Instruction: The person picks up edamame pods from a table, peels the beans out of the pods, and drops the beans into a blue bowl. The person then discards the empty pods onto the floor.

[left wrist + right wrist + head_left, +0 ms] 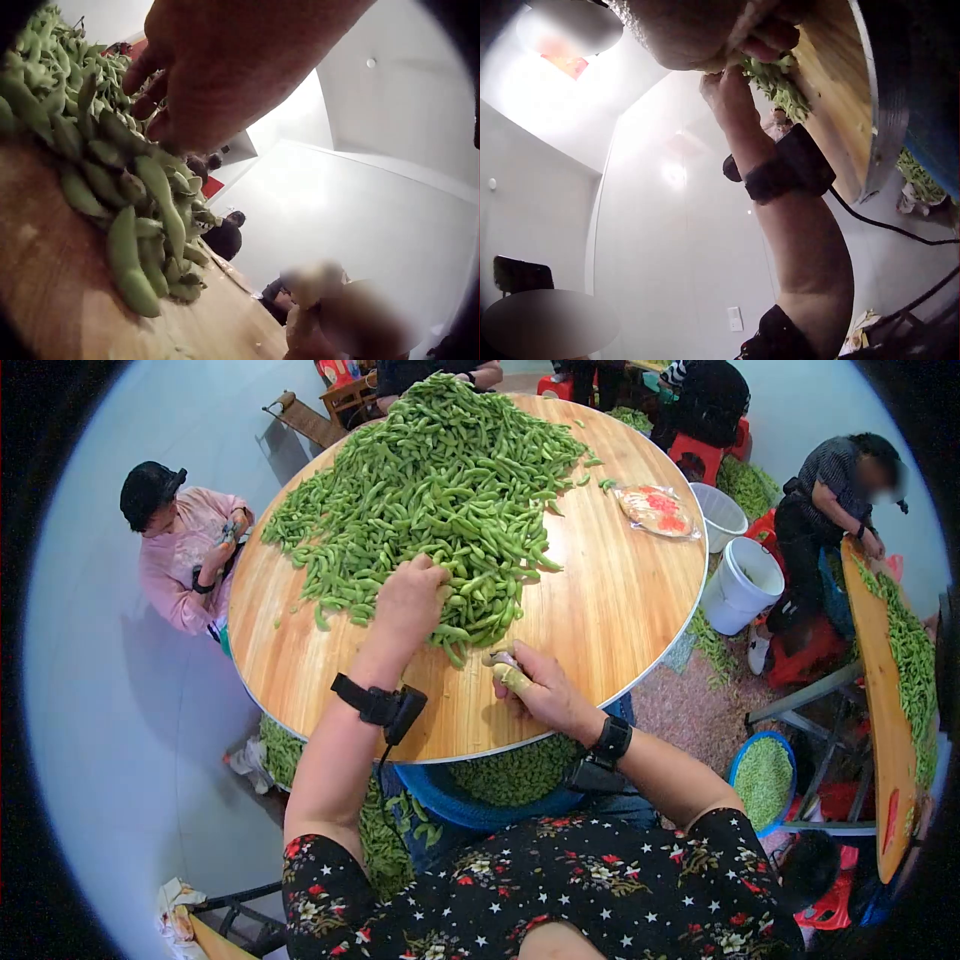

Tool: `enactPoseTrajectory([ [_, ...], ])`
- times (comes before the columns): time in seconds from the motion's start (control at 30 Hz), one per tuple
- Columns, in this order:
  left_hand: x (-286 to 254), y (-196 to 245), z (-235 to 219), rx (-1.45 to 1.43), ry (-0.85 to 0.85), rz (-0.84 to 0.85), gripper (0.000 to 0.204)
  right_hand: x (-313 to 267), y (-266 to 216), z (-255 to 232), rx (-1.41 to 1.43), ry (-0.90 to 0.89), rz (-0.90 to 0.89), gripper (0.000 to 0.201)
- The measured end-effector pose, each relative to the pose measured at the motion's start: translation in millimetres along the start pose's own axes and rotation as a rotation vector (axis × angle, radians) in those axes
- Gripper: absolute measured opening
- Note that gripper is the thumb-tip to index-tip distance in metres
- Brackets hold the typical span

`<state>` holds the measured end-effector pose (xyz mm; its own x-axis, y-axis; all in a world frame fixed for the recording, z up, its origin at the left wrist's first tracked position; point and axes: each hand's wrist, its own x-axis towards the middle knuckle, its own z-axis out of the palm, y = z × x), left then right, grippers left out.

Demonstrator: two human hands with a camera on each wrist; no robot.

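A large heap of green pods [440, 490] covers much of the round wooden table [610, 600]. My left hand [410, 600] reaches onto the heap's near edge, its loosely bent fingers touching pods; whether a pod lies under them is hidden. In the left wrist view, this hand [217, 75] hangs over the pods [154, 202] with its fingers slightly apart. Near the table's front edge, my right hand [540, 690] is curled, pinching a small silvery item [503, 659] by its thumb, which has a yellowish covering. The right wrist view shows part of this hand [697, 30], its fingertips partly hidden.
A clear packet [656, 512] lies on the table's right side. Below the front edge is a blue basin [425, 785] of small green pieces. White buckets [742, 585] stand right of the table. A seated person in pink [185, 555] is at the left.
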<state>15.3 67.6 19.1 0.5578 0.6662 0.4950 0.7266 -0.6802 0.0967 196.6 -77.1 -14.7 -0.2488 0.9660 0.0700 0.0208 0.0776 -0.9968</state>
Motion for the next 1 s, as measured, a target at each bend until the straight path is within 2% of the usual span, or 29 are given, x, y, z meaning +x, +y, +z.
enactPoseTrajectory([
  [0.1,3,6,-7,0.026,0.069,0.059,0.010,0,3,0,0.016,0.020,-0.003,0.024],
  [0.13,5,18,-17,0.026,0.074,0.063,0.010,1,5,-1,0.024,0.032,-0.055,0.024],
  [0.2,-7,47,-37,-0.208,0.056,-0.144,0.016,-1,2,-2,0.037,0.053,-0.098,0.024],
  [0.27,-28,63,-38,-0.322,0.028,-0.151,0.016,-4,-13,-1,0.211,0.083,-0.040,0.022],
  [0.33,-51,77,-36,-0.676,-0.045,-0.136,0.016,-3,-12,-3,0.303,0.029,0.010,0.022],
  [0.37,-62,85,-31,-0.761,-0.001,-0.167,0.016,-3,-10,-3,0.393,-0.030,0.051,0.021],
  [0.47,-89,93,-18,-0.902,0.055,-0.218,0.020,-11,-13,-1,0.357,-0.065,0.137,0.020],
  [0.53,-98,100,-23,-1.304,-0.085,-0.560,0.022,-14,-12,0,0.347,-0.062,0.165,0.020],
  [0.57,-103,97,-18,-1.342,-0.121,-0.562,0.027,-15,-12,1,0.332,-0.059,0.187,0.020],
  [0.7,-108,96,-14,-1.367,-0.039,-0.540,0.030,-19,-20,5,0.315,-0.077,0.154,0.019],
  [0.77,-111,95,-13,-1.100,-0.055,-0.447,0.033,-22,-20,5,0.293,-0.071,0.181,0.020],
  [0.9,-112,99,-13,-1.114,-0.017,-0.483,0.034,-22,-17,5,0.298,-0.081,0.180,0.020],
  [1.0,-110,101,-17,-1.013,0.027,-0.444,0.035,-24,-24,7,0.309,-0.086,0.192,0.023],
])
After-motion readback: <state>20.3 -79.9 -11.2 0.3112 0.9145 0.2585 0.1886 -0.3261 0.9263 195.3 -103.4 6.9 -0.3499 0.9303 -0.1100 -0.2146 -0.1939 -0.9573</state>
